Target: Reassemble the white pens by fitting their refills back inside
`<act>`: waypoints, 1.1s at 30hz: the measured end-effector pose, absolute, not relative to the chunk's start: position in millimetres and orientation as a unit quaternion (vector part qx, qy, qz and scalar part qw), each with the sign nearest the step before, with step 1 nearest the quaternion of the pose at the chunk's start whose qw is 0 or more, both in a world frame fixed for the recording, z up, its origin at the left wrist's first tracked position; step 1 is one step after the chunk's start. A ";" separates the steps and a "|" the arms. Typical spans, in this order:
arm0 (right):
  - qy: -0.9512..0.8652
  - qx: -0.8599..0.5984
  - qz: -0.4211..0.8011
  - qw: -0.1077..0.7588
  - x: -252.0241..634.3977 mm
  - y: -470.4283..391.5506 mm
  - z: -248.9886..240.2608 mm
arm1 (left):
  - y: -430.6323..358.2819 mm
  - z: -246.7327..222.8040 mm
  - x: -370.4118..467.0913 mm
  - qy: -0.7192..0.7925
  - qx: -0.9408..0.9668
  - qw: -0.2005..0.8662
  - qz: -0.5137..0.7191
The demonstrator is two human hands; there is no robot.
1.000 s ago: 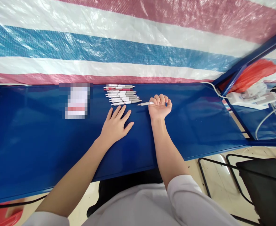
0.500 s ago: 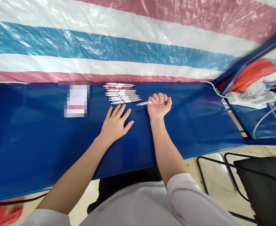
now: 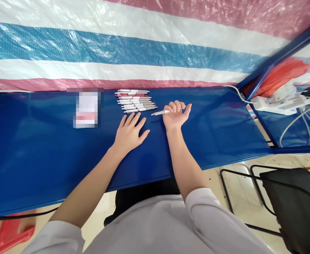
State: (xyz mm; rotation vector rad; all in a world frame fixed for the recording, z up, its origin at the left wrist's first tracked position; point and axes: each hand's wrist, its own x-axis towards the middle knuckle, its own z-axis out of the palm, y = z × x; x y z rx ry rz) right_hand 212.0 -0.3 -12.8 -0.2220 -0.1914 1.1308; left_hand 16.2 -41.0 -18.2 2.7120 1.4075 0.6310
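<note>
My right hand, palm turned up, has its fingers curled round a white pen whose grey grip and tip point left. The pen's other end shows only slightly past the fingers; its middle is hidden by them. My left hand lies palm down on the blue table, fingers spread, holding nothing. Just beyond its fingertips several white pens with grey grips lie side by side in a row, tips to the right. Among them, near the back, is a red pen.
A blurred-out white and red item lies at the back left. Striped plastic sheeting hangs behind the table. To the right are a white power strip with cables and a red plastic bag. A black chair stands at the lower right.
The right hand has turned slightly, with the thumb stretched further out and the pen's far end now showing. The left hand rests in the same place. The whole view has shifted a little.
</note>
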 end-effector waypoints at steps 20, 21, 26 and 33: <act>-0.060 -0.096 0.586 0.803 186.1 -36.1 32.8 | -28.0 39.4 43.7 0.360 0.895 -0.061 0.257; -0.068 -0.119 0.587 0.798 188.1 -35.7 31.5 | -27.4 38.8 42.6 0.361 0.894 -0.063 0.257; -0.191 -0.405 0.431 0.783 208.4 -33.1 23.5 | -24.9 38.2 34.3 0.376 0.893 -0.071 0.236; -0.724 -0.539 -0.013 0.430 224.6 -45.8 17.7 | -22.4 42.6 29.1 0.391 0.901 -0.061 0.176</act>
